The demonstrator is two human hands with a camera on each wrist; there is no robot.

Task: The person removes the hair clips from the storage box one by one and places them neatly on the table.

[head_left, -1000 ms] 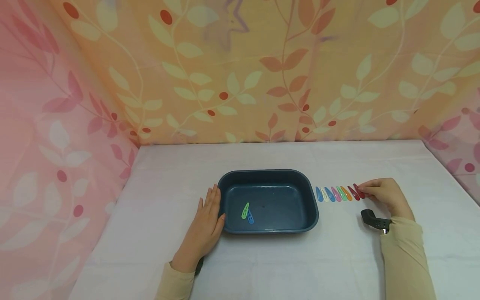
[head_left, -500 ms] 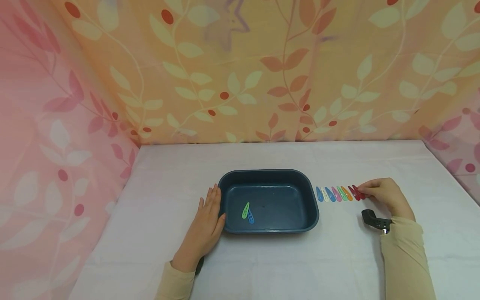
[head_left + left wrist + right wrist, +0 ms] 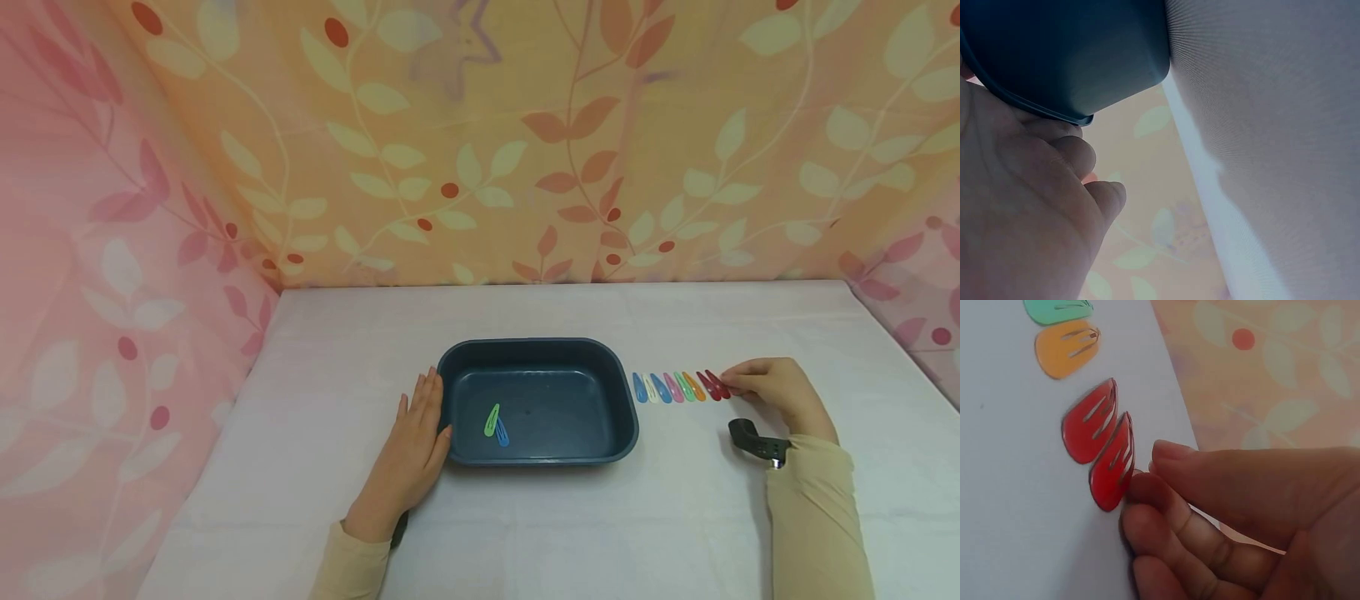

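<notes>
My left hand [image 3: 408,450] rests with straight fingers against the left side of a dark blue tub [image 3: 577,421]. Inside the tub lie a green hair clip [image 3: 491,420] and a blue hair clip [image 3: 502,432]. On the right, my right hand [image 3: 780,396] is beside the end of a row of hair clips. The last red hair clip [image 3: 1112,469] lies on the cloth by its fingertips, close to another red hair clip [image 3: 1089,423]. In the right wrist view the thumb is off the clip, and the fingers are loosely curled with nothing visible between them.
Left of the red pair the row continues with an orange clip [image 3: 693,386], a green clip [image 3: 683,387], a pink clip [image 3: 672,387] and several more toward the tub. A white cloth [image 3: 555,533] covers the table. Patterned curtains [image 3: 480,167] stand behind and at the sides.
The end red hair clip has slid slightly left, against the other red one. My right hand has then drawn back a little to the right. The left hand stays at the tub.
</notes>
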